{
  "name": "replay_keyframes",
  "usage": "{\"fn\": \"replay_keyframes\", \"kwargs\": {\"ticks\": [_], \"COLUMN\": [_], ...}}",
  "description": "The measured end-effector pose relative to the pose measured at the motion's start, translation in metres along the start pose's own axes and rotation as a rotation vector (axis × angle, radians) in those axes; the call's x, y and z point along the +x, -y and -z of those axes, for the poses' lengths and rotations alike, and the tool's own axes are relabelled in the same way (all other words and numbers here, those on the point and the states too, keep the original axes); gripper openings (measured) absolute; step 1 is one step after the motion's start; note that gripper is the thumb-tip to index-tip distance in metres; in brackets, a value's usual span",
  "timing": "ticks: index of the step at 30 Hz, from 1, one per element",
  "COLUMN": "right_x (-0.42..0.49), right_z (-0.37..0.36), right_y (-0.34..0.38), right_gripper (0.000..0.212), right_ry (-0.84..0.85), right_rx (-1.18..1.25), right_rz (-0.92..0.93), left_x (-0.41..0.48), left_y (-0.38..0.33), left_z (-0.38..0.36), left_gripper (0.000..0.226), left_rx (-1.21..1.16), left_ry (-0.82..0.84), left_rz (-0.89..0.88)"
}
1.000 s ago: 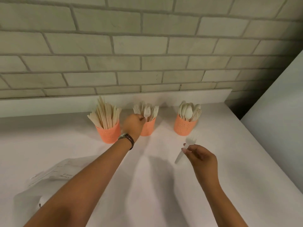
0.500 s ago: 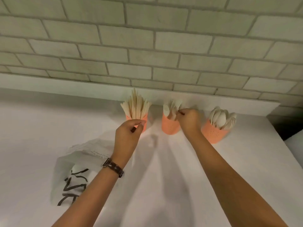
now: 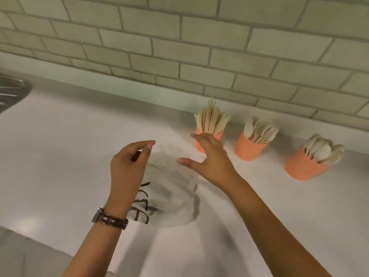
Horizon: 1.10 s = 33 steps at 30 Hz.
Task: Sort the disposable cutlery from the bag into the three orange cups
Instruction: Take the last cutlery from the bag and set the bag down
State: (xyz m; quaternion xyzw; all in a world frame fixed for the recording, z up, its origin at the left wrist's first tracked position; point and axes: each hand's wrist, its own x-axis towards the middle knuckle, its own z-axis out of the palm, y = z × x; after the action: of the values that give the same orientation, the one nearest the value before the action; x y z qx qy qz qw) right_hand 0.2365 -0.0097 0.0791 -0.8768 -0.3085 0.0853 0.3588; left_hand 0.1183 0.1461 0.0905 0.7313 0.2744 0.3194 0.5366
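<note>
Though partly behind the left hand [image 3: 127, 168], bag [image 3: 173, 188] lettering unreadable

White counter [image 3: 60, 156] below pale brick-tile wall [image 3: 199, 37]; steel sink rim [image 3: 14, 90] at far left edge.

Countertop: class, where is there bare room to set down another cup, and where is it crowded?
Free: the countertop between the sink and the bag; also the near strip in front of the fork cup and spoon cup. Crowded: over the bag, where the left hand and right hand hover, with the knife cup behind.
</note>
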Motion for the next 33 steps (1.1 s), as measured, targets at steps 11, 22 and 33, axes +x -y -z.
{"fn": "replay_keyframes", "kwargs": {"ticks": [11,22,33], "right_x": [-0.003,-0.07,-0.303], "right_z": [-0.195,-0.12,-0.031], "right_y": [0.019,-0.027,-0.117], "right_gripper": [0.128,0.094,0.085], "right_ry": [0.582,0.265,0.166], "right_rx": [-0.452,-0.38,-0.597], "right_rz": [0.068,0.077,-0.209], "left_x": [0.011,-0.048,-0.244], "left_y": [0.03,0.025,-0.014], "left_z": [0.102,0.08,-0.019], "left_gripper": [0.013,0.016,0.014], "left_rx": [0.008,-0.068,-0.069], "left_ry": [-0.168,-0.046,0.349], "left_rz": [0.067,0.118,0.003]}}
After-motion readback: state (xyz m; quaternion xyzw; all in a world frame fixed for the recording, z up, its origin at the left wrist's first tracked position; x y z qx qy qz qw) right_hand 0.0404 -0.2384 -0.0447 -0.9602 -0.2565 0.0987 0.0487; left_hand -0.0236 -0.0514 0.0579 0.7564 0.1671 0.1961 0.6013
